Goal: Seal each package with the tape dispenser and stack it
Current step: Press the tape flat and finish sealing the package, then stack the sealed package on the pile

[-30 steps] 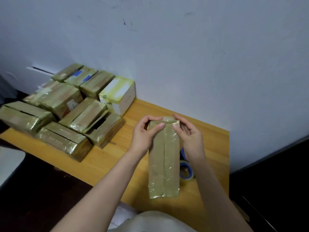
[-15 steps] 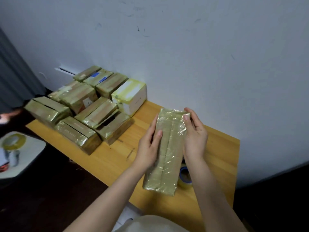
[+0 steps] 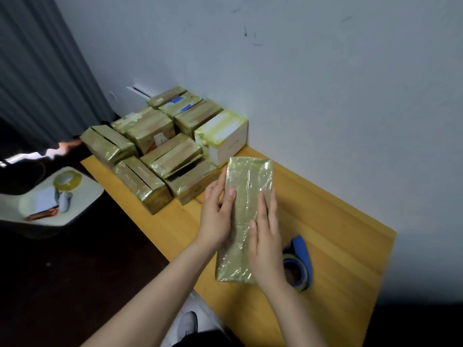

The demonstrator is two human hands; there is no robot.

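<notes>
A long package (image 3: 248, 181) wrapped in shiny yellowish tape lies lengthwise on the wooden table (image 3: 338, 246). My left hand (image 3: 216, 219) holds its left edge, fingers along the side and thumb over the top. My right hand (image 3: 265, 241) lies flat on the top face with straight fingers. The blue tape dispenser (image 3: 300, 259) rests on the table just right of my right wrist, partly hidden by it. A pile of taped packages (image 3: 150, 136) fills the table's far left end, with a white box (image 3: 225, 136) against the wall.
The wall runs along the table's far side. Left of the table stands a white stool (image 3: 82, 204) carrying a yellow tape roll (image 3: 67, 181) and small items. Another person's hand (image 3: 67, 146) shows beside the pile, under a grey curtain (image 3: 42, 71).
The package came down from its raised, tilted pose to lie on the table. My hands slid from its far end toward its middle; my right hand now lies flat on top. The view swung left.
</notes>
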